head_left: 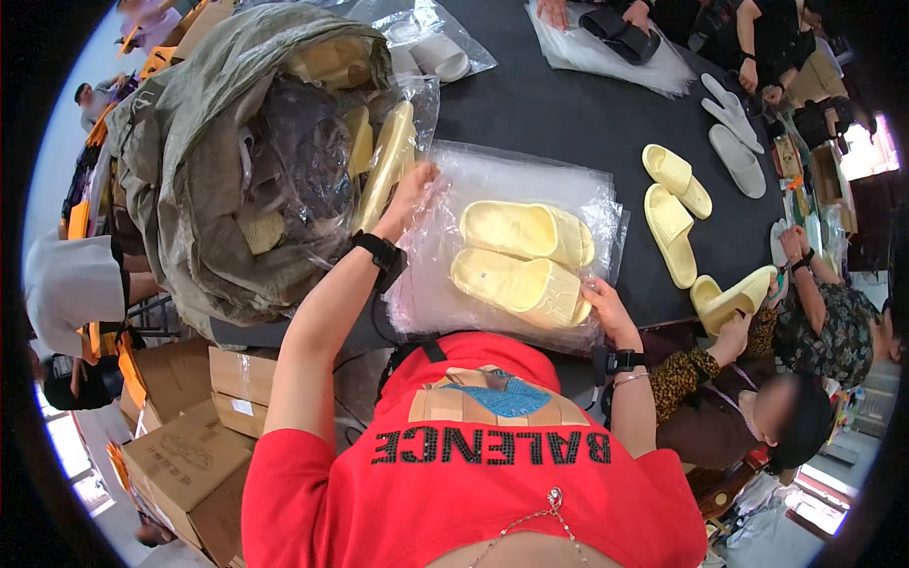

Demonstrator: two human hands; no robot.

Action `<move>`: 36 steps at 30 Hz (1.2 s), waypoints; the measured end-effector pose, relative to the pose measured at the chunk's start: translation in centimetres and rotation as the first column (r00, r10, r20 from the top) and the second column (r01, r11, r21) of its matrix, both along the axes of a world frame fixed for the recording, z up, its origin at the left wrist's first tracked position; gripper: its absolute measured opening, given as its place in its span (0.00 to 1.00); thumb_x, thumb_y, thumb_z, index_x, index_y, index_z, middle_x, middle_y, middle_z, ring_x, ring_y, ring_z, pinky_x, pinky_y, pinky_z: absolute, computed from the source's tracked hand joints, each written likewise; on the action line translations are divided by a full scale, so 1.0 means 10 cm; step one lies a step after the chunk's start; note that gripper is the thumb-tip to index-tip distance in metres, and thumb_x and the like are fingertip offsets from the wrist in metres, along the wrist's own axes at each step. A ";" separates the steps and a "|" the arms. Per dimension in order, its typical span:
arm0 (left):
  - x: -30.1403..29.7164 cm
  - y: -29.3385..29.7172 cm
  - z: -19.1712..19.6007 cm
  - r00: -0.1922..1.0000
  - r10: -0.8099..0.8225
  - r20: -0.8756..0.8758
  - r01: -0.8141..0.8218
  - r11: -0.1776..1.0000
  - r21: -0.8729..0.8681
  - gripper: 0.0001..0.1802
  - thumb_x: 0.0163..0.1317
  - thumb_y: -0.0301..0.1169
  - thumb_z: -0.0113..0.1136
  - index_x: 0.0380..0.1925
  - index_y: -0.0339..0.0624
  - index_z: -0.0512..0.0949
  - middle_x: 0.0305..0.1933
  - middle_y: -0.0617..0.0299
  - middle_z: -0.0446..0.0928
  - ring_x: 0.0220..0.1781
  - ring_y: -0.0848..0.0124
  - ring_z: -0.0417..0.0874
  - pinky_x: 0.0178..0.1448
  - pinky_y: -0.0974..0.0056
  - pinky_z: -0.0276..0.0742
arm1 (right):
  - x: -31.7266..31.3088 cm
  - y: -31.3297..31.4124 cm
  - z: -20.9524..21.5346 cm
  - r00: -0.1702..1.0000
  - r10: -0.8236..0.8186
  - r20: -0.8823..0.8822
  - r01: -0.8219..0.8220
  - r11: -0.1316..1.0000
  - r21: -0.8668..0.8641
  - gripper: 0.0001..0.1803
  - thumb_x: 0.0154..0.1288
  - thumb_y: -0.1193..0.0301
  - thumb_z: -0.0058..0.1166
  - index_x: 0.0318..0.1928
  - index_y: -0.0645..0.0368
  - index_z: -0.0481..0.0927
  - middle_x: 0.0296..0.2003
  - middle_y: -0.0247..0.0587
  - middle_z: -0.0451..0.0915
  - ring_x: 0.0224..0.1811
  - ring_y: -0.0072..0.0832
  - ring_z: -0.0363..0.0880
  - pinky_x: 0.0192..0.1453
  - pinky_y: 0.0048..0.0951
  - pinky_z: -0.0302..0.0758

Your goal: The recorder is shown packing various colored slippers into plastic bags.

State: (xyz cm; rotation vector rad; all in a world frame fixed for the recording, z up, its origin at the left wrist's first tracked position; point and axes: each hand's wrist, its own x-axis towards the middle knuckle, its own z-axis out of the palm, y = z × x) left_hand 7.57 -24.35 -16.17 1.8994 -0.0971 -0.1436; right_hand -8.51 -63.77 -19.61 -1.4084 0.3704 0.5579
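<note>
With a pair of yellow slippers lying on the stack of clear bags, the left hand seems to pinch a bag edge with closed fingers while the right hand rests spread-fingered against the near slipper, so bagging is likely underway and next calls for opening the bag mouth.

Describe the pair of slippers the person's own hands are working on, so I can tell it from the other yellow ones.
On the black table, a stack of clear plastic bags lies right before the red-shirted person. Two pale yellow slippers lie side by side on it, the right hand touching the nearer one. The other yellow slippers lie on bare table farther right.
</note>
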 end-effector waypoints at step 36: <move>0.00 0.06 0.26 0.892 -0.149 -0.426 -0.206 0.706 -0.678 0.12 0.56 0.21 0.55 0.22 0.50 0.65 0.27 0.69 0.69 0.28 0.77 0.72 0.27 0.73 0.67 | 0.10 0.13 0.13 0.964 -0.257 0.073 0.253 0.966 0.061 0.14 0.65 0.72 0.47 0.49 0.63 0.72 0.42 0.35 0.76 0.42 0.21 0.74 0.47 0.24 0.72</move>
